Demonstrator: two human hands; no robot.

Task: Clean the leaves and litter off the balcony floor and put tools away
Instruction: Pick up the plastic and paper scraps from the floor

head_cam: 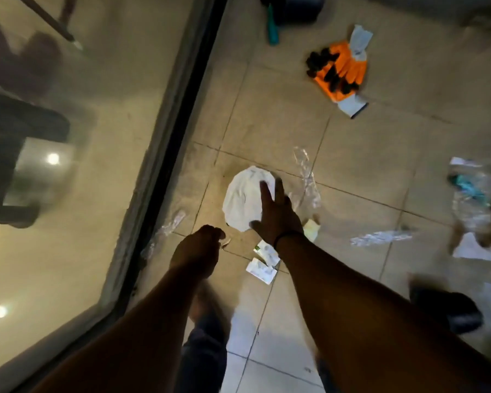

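White crumpled paper point(243, 198) is being touched on the floor point(352, 171) by the straight, spread fingers of the right hand point(277, 215). Nothing visible is being held by the left hand point(200, 245), curled just left of it. Orange gloves point(342, 69) are lying well beyond the right hand, paper scraps point(262, 262) just beneath its wrist.

Right hand point(278, 215) covered part of white crumpled paper point(243, 199). Left hand point(200, 245) fingers curled under, contents unclear. Dark bin point(295, 8) cut off at top edge. Litter at right edge point(471, 194) motion-blurred, unidentifiable. Dark shoe point(451, 310) blurred.
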